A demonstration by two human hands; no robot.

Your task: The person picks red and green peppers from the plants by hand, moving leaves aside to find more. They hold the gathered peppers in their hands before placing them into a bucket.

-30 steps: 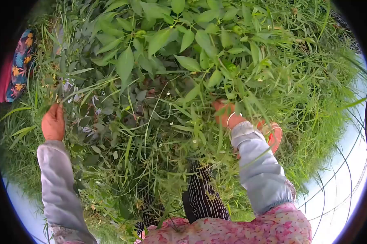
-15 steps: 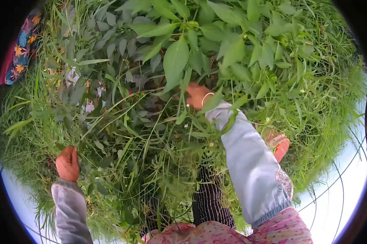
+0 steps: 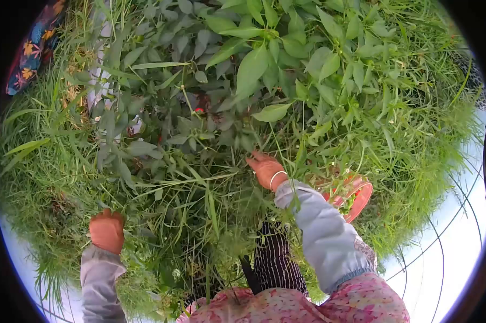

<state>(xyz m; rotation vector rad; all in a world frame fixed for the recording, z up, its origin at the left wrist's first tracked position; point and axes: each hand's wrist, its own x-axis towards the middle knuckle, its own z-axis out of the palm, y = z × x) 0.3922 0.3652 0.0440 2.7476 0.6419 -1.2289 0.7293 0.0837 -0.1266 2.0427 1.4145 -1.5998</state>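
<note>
Low among the grass on the left, my left hand (image 3: pixel 107 232) is closed, its back to the camera; blades touch its fingertips, and what it grips is hidden. My right hand (image 3: pixel 266 170), with a white bangle on the wrist, is near the centre, fingers apart at the edge of the dark-leaved plant (image 3: pixel 191 129). Nothing shows in it. A red fruit (image 3: pixel 199 111) hangs in that plant, above and left of this hand. Long grass blades (image 3: pixel 200 180) cross between the two hands.
An orange-red basket (image 3: pixel 361 202) with green and red pieces stands right of my right forearm, partly behind it. A bright green leafy plant (image 3: pixel 253 67) rises at the top. Floral cloth (image 3: pixel 33 51) shows at the upper left. Dense grass surrounds the plants.
My right hand has come down and out of the leaves, its fingers now spread. My left hand has moved slightly right and down. More of the basket and the red fruit shows.
</note>
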